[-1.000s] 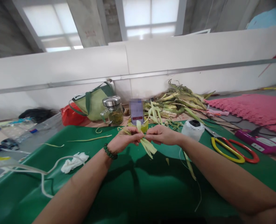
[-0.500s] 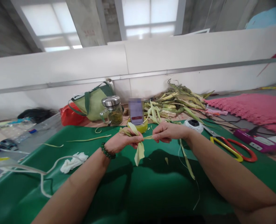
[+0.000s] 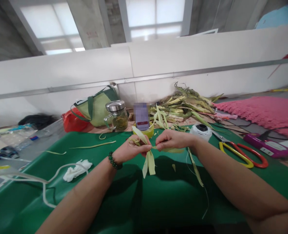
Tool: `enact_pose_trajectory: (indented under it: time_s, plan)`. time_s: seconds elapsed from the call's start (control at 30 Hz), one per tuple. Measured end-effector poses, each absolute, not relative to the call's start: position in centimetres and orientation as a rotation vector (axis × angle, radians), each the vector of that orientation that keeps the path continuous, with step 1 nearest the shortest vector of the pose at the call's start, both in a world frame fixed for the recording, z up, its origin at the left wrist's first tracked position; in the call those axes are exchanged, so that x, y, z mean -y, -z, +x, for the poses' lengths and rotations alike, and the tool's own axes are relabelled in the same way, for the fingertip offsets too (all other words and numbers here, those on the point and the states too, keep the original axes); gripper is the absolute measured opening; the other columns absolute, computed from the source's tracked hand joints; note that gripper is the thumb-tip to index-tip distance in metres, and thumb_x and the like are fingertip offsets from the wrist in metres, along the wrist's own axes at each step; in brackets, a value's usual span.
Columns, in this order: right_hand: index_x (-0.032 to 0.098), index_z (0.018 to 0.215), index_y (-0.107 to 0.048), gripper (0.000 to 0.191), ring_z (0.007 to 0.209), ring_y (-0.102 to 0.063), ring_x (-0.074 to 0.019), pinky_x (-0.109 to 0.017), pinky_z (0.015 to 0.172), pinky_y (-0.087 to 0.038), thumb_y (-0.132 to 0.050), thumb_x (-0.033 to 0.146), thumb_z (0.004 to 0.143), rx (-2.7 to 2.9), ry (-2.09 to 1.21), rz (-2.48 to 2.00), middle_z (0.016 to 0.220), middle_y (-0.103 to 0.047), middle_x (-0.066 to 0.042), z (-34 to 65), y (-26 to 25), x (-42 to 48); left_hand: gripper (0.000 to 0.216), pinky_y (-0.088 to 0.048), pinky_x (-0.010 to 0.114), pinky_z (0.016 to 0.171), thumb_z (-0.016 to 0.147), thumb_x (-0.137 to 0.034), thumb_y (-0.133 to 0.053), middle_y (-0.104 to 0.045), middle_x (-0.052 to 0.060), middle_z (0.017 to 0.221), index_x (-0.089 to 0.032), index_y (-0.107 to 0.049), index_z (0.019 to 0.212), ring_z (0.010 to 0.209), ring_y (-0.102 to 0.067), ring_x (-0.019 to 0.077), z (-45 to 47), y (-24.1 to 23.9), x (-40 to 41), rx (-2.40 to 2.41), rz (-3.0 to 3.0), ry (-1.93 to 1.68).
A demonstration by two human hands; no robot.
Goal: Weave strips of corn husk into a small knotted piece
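Note:
My left hand [image 3: 135, 148], with a green bead bracelet at the wrist, is closed on a bundle of pale corn husk [image 3: 149, 164]. Its strips hang below my thumb, and other ends stick up above the fingers. Close beside it, my right hand [image 3: 171, 140] pinches a narrow husk strip [image 3: 174, 150] whose loose end points right. The strip runs across the small gap between both hands. Below my right wrist, another husk piece [image 3: 195, 167] with a thin thread lies on the green mat [image 3: 158, 201]. A thread spool [image 3: 201, 132] stands just beyond that wrist.
Scissors [image 3: 243, 156] with red and yellow handles lie at right, near a purple power strip [image 3: 268, 146]. Behind my hands are a phone [image 3: 142, 117], a lidded glass jar [image 3: 118, 118] and a husk pile [image 3: 187, 102]. White tissue [image 3: 77, 170] and a cable [image 3: 44, 191] lie left.
My hands have drawn closer together. More husk strips now hang spread below my left hand, and a strip's end shows beneath my right hand, pointing right.

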State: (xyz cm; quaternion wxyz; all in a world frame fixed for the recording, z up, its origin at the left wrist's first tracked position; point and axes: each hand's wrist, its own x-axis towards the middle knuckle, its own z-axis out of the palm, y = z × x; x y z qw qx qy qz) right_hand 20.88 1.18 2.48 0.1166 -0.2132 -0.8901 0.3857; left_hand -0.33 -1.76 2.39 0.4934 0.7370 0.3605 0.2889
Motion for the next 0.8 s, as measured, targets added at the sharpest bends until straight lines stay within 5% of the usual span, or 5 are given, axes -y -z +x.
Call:
enact_pose_trajectory:
  time_s: [0.23,0.33,0.5,0.8]
  plan:
    - [0.015,0.066,-0.058,0.038,0.066,-0.045,-0.0127,-0.023,0.059,-0.031,-0.05,0.048,0.084,2.195,-0.411,-0.909,0.067,-0.053,-0.003,19.5,-2.1,-0.1,0.028,-0.051,0.023,0.055,0.068,-0.037,-0.07,-0.059,0.0,0.059,-0.012,-0.059,0.069,0.055,-0.058,0.0111,-0.3,-1.6,1.0,-0.998,1.749,-0.923]
    - [0.015,0.059,-0.052,0.04,0.052,-0.037,-0.0087,-0.022,0.05,-0.023,-0.057,0.049,0.078,2.455,-0.592,-0.972,0.054,-0.044,0.002,18.7,-1.6,0.5,0.025,-0.049,0.021,0.054,0.07,-0.036,-0.069,-0.059,0.0,0.059,-0.012,-0.061,0.07,0.054,-0.055,0.01,0.1,-1.7,1.3,-0.981,1.793,-0.93]
    - [0.016,0.052,-0.036,0.046,0.046,-0.024,-0.0057,-0.022,0.046,-0.018,-0.042,0.046,0.087,2.577,-0.779,-0.858,0.051,-0.026,0.005,19.2,-1.7,0.0,0.024,-0.045,0.02,0.051,0.071,-0.035,-0.066,-0.059,0.0,0.059,-0.011,-0.067,0.077,0.051,-0.052,0.0091,-0.2,-1.7,1.2,-0.988,1.867,-0.774]
    - [0.016,0.053,-0.039,0.045,0.046,-0.029,-0.005,-0.02,0.046,-0.025,-0.047,0.046,0.086,2.771,-0.948,-0.676,0.049,-0.03,0.006,20.7,-3.1,-0.1,0.023,-0.043,0.019,0.049,0.072,-0.034,-0.066,-0.06,0.001,0.061,-0.014,-0.069,0.082,0.053,-0.05,0.0097,-1.2,-2.3,1.6,-0.965,1.98,-0.512]
